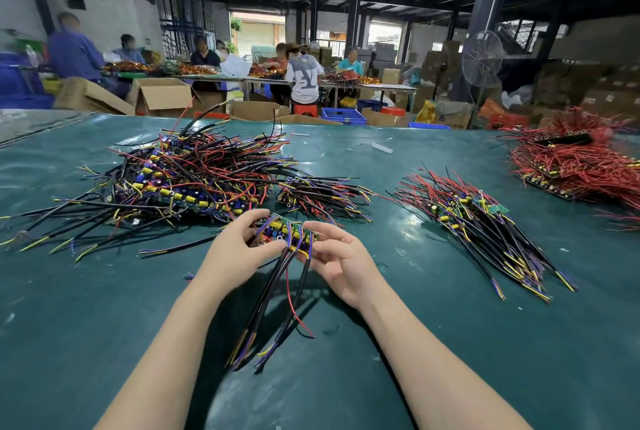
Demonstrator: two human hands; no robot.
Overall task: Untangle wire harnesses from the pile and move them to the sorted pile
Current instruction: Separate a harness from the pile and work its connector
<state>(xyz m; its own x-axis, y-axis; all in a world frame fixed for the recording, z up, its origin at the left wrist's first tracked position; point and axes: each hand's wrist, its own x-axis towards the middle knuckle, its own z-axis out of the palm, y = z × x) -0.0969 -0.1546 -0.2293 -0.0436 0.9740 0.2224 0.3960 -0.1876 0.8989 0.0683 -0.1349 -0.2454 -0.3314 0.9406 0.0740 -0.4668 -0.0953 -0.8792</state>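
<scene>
Writing: the print on the small boards is too small for me to read.
Table cover [104,308]: one smooth, glossy dark green sheet under everything.
Tangled pile [187,173]: one big heap up and left of the harness, with black, red, yellow and blue wires crossing every way.
Left hand [239,249]: I see its fingers curled round the harness's left end, thumb on top.
Harness [287,233]: one, held above the cover between both hands. It is a narrow green board with yellow and blue parts. Several black-sheathed leads and one thin red wire hang toward me.
Small bundle [322,195]: one, just behind the harness.
Right hand [339,256]: thumb and fingertips pinch the harness's right end.
Sorted pile [485,228]: one, right of the harness, with its wires lying parallel.
Red heap [581,166]: one, far right of the harness, mostly red wire.
</scene>
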